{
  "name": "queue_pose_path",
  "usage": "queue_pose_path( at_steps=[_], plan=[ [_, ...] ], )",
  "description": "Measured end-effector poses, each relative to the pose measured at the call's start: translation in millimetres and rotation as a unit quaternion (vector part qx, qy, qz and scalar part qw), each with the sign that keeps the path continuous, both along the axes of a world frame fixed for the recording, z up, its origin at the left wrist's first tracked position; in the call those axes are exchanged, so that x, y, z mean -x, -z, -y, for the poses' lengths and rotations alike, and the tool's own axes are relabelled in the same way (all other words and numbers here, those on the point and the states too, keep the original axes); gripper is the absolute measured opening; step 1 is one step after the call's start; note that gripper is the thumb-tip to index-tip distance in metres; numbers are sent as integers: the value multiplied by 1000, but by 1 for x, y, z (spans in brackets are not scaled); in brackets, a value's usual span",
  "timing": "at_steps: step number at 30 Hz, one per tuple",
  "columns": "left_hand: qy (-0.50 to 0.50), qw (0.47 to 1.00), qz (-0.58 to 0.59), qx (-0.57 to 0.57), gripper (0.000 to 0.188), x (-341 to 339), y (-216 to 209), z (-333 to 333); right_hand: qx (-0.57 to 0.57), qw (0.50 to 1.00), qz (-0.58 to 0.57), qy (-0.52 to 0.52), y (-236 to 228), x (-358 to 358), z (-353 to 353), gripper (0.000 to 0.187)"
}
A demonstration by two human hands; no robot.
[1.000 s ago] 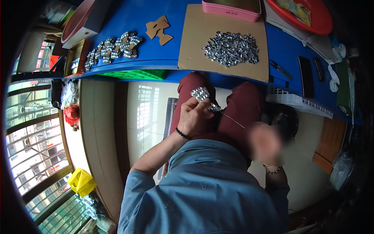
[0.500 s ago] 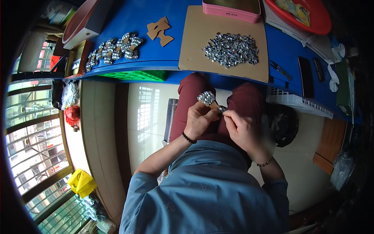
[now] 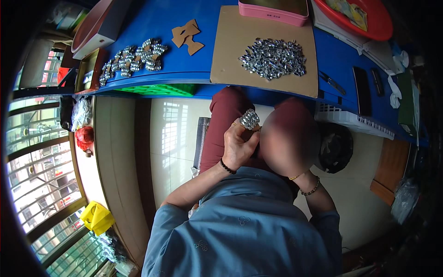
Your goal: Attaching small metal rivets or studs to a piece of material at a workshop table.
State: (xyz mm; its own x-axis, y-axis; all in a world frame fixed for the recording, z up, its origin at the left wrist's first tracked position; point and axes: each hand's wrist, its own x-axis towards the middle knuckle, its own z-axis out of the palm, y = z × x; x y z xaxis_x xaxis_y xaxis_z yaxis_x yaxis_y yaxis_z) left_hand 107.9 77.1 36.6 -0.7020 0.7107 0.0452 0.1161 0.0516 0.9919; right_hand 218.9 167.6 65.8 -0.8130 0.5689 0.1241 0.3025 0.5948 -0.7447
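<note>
Above my lap, my left hand (image 3: 238,147) is closed on a bundle of shiny silver beads (image 3: 249,119), pinching its lower end between thumb and fingers. In the earlier frame a brown card shows under these beads. My right hand (image 3: 287,150) is beside it over my right thigh; a blur hides its fingers. On the table in front, a loose pile of silver beads (image 3: 273,59) lies on a cardboard sheet (image 3: 228,46). Several similar silver bead bundles (image 3: 134,59) sit in a cluster to the left. Between them and the sheet are brown notched cards (image 3: 188,36).
The blue table (image 3: 189,64) edge runs just beyond my knees. A pink tin (image 3: 274,13) and a red basin (image 3: 364,21) stand at the back. Tweezers (image 3: 332,83) and a dark phone (image 3: 362,91) lie at right. Below are a white crate (image 3: 355,121) and a green basket (image 3: 161,89).
My left hand has tilted the bead bundle more upright and slightly to the right. My right hand has turned and its fingers are now blurred.
</note>
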Motion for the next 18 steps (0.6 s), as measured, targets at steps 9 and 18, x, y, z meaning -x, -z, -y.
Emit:
queue_pose_path(
  at_steps=[9,18],
  plan=[
    [3,994,-106,0,15,-1,-3,-2,37,999,-17,20,4,11,1,4],
    [112,988,-104,20,19,10,-7,3,169,985,30,4,2,-7,-48,6]
  ],
)
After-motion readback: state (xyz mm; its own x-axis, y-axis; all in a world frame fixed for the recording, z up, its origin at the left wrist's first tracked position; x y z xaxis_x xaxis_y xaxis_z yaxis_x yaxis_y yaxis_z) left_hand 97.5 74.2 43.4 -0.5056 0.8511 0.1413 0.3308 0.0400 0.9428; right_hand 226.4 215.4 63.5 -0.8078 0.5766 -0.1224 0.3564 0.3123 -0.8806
